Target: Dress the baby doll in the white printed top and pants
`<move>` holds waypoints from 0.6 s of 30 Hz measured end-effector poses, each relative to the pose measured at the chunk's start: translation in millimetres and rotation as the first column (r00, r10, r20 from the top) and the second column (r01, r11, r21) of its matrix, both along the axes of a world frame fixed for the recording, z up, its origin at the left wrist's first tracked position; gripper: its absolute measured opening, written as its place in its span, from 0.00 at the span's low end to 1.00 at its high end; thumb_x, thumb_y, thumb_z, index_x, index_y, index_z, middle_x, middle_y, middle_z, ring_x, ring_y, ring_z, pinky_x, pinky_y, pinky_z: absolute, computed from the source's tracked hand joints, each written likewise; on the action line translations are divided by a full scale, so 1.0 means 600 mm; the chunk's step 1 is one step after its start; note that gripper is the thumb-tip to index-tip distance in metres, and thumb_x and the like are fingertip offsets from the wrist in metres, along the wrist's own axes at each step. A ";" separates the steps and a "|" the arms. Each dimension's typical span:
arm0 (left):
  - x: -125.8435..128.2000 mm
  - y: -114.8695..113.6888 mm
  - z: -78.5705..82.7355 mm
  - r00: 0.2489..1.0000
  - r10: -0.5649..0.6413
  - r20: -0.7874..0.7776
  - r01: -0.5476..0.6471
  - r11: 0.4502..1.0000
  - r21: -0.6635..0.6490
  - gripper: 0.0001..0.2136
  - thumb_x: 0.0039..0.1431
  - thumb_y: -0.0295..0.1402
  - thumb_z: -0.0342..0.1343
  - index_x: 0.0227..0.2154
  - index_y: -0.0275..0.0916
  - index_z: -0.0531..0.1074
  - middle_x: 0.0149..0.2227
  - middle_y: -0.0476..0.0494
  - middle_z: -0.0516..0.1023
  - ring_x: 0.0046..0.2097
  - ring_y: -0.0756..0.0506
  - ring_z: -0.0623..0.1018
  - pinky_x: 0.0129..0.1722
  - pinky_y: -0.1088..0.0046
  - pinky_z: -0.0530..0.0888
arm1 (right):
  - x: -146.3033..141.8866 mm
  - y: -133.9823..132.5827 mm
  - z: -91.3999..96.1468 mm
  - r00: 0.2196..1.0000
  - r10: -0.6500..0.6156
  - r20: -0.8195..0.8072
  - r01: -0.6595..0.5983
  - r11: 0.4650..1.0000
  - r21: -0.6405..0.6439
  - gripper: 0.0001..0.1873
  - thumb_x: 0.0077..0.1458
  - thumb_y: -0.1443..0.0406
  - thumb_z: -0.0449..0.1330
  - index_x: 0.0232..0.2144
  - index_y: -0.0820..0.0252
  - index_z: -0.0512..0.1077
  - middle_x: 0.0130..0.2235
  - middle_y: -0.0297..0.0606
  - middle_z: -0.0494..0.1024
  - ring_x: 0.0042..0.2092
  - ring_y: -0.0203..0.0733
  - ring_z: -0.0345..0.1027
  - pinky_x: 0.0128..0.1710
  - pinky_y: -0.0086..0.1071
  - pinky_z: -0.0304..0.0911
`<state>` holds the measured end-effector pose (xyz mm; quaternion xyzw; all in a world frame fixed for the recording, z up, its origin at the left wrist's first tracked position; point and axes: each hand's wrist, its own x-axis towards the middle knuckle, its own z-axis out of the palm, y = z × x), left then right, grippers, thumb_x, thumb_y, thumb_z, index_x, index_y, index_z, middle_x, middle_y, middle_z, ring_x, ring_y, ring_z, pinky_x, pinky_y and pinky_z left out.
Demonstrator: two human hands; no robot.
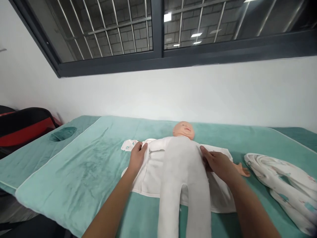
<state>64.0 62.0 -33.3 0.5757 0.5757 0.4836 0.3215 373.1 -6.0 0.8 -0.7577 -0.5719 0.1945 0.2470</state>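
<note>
Doll (183,162) on its back mid-bed, head at 12 o'clock toward the wall, legs at 6. White shirt (151,175) spread open under it, panels out at 8 and 4. Green bed (86,165) underneath, cloth (262,172) bundled at 4 o'clock, clear of the shirt.

Left hand (137,155) at 9: thumb and fingers pinching the shirt around the end of the doll's arm; can't tell if the arm itself is in the pinch too. Printed cuff (128,145) sticks out past it, no doll hand showing there. Right hand (219,162) at 3: thumb on white cloth by the doll's side, other fingers curled under, partly hidden; can't tell whether they grip or just touch. Doll's bare hand (242,170) pokes out beyond it, also at 3.

Step looks like working the 9 o'clock arm into its sleeve. To do it well: steady the torso from 3, bunch the sleeve short, reach in through the cuff, guide the doll's hand out toward 9, then ease cloth back toward the shoulder. Don't yank; that likely twists the doll or drags the back panel off-centre. Smooth folds before the 3 o'clock side.
</note>
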 end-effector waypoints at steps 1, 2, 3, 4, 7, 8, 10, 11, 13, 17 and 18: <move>0.002 0.000 0.002 1.000 -0.001 0.011 0.001 1.000 0.001 0.15 0.58 0.45 0.51 0.23 0.40 0.61 0.24 0.54 0.60 0.30 0.50 0.62 0.31 0.76 0.62 | 0.004 0.000 -0.002 1.000 0.009 -0.026 -0.010 1.000 -0.020 0.32 0.58 0.42 0.45 0.15 0.57 0.67 0.23 0.44 0.74 0.27 0.46 0.68 0.31 0.36 0.58; 0.004 -0.001 0.004 1.000 -0.001 0.023 0.001 1.000 0.000 0.15 0.57 0.45 0.51 0.24 0.40 0.61 0.24 0.54 0.60 0.30 0.50 0.62 0.32 0.76 0.62 | 0.006 -0.001 -0.004 0.999 0.025 -0.045 -0.027 0.999 -0.029 0.32 0.58 0.42 0.45 0.16 0.56 0.68 0.23 0.44 0.75 0.27 0.46 0.68 0.32 0.36 0.59; 0.007 -0.001 0.006 0.999 0.001 0.033 -0.001 1.000 0.002 0.15 0.57 0.45 0.51 0.24 0.40 0.62 0.25 0.53 0.61 0.30 0.50 0.62 0.32 0.76 0.63 | 0.007 -0.002 -0.007 0.997 0.049 -0.062 -0.050 0.998 -0.025 0.31 0.58 0.43 0.45 0.17 0.56 0.69 0.25 0.44 0.76 0.29 0.47 0.70 0.34 0.37 0.60; 0.011 -0.001 0.010 0.999 0.002 0.040 -0.003 1.000 0.007 0.15 0.57 0.45 0.51 0.24 0.40 0.62 0.25 0.53 0.61 0.30 0.50 0.63 0.32 0.76 0.63 | 0.006 -0.003 -0.009 0.994 0.074 -0.079 -0.075 0.997 -0.011 0.31 0.58 0.43 0.45 0.19 0.57 0.70 0.27 0.44 0.77 0.31 0.48 0.71 0.36 0.38 0.60; 0.024 -0.002 0.025 0.998 -0.015 0.067 0.014 1.000 0.015 0.14 0.58 0.45 0.51 0.25 0.40 0.64 0.25 0.53 0.62 0.31 0.49 0.63 0.33 0.75 0.63 | -0.008 -0.008 -0.011 0.978 0.137 -0.156 -0.128 0.990 0.067 0.29 0.58 0.43 0.45 0.26 0.57 0.72 0.35 0.44 0.79 0.41 0.51 0.71 0.44 0.38 0.61; 0.029 -0.001 0.031 0.997 -0.029 0.077 0.028 0.999 0.019 0.14 0.58 0.44 0.50 0.25 0.39 0.65 0.25 0.53 0.63 0.31 0.49 0.64 0.33 0.75 0.63 | -0.015 -0.010 -0.010 0.972 0.130 -0.195 -0.117 0.990 0.079 0.28 0.57 0.42 0.46 0.29 0.57 0.72 0.37 0.43 0.79 0.43 0.51 0.70 0.44 0.38 0.61; 0.040 0.001 0.041 0.995 -0.057 0.084 0.055 0.998 0.026 0.14 0.59 0.44 0.50 0.25 0.39 0.66 0.26 0.52 0.64 0.31 0.49 0.64 0.33 0.75 0.62 | -0.034 -0.013 -0.011 0.949 0.079 -0.305 -0.062 0.996 0.067 0.27 0.55 0.41 0.50 0.35 0.57 0.71 0.40 0.40 0.78 0.44 0.49 0.69 0.42 0.36 0.62; 0.045 0.003 0.044 0.995 -0.068 0.078 0.066 0.997 0.028 0.13 0.59 0.43 0.50 0.25 0.39 0.65 0.25 0.52 0.64 0.31 0.49 0.64 0.33 0.75 0.62 | -0.046 -0.014 -0.012 0.921 0.055 -0.385 -0.034 0.998 0.061 0.26 0.54 0.42 0.53 0.39 0.56 0.70 0.41 0.39 0.77 0.44 0.48 0.69 0.41 0.35 0.63; 0.054 0.010 0.048 0.996 -0.077 0.050 0.075 0.997 0.030 0.13 0.58 0.42 0.50 0.23 0.39 0.64 0.24 0.52 0.63 0.30 0.50 0.63 0.32 0.75 0.61 | -0.072 -0.014 -0.018 0.811 0.045 -0.583 -0.008 0.998 0.065 0.27 0.52 0.44 0.57 0.45 0.55 0.66 0.44 0.38 0.75 0.45 0.46 0.69 0.40 0.34 0.65; 0.063 0.027 0.050 0.998 -0.064 0.024 0.063 0.997 0.044 0.13 0.56 0.41 0.50 0.22 0.39 0.65 0.23 0.53 0.64 0.30 0.49 0.63 0.32 0.75 0.61 | -0.114 -0.006 -0.037 0.553 0.126 -0.824 -0.038 0.991 0.126 0.27 0.49 0.50 0.64 0.45 0.53 0.60 0.44 0.35 0.71 0.43 0.42 0.69 0.37 0.30 0.67; 0.062 0.032 0.052 0.997 -0.070 0.025 0.069 0.996 0.048 0.13 0.56 0.42 0.50 0.22 0.39 0.67 0.24 0.52 0.66 0.30 0.49 0.64 0.32 0.75 0.61 | -0.119 -0.005 -0.042 0.518 0.135 -0.845 -0.040 0.990 0.134 0.27 0.48 0.51 0.65 0.44 0.53 0.59 0.44 0.35 0.71 0.43 0.41 0.69 0.36 0.30 0.68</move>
